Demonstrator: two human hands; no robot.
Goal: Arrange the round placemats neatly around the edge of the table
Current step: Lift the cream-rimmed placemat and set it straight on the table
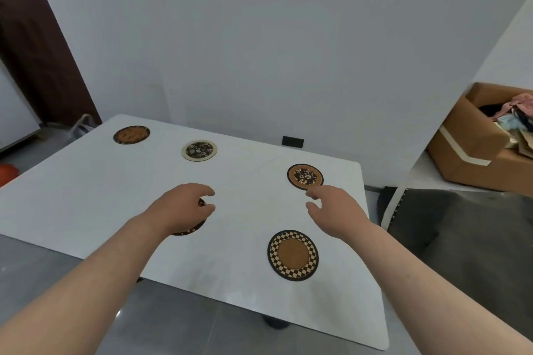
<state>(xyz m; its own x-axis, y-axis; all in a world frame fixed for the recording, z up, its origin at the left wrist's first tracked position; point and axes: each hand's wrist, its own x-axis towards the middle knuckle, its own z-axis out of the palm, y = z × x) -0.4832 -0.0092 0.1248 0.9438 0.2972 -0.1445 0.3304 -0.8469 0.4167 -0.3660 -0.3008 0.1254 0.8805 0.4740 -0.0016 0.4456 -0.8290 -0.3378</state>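
Here: left hand (184,207) curled over half-hidden placemat (191,229), grip unclear; right hand (336,212) loosely open, empty, beside floral placemat (305,177).

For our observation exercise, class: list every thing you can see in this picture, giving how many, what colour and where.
table: one, white, centre.
checkered placemat: one, black-and-cream rim, brown middle, near right.
brown-rimmed placemat: one, dark floral middle, far right.
cream-rimmed placemat: one, dark floral middle, far side.
brown placemat: one, dark rim, far left corner.
covered placemat: one, dark edge, mostly under the left hand.
cardboard box: one, brown, holding clothes, right of the table.
wall socket: one, black, behind the table.
left hand: over the covered placemat, grip unclear.
right hand: loosely curled, holding nothing.
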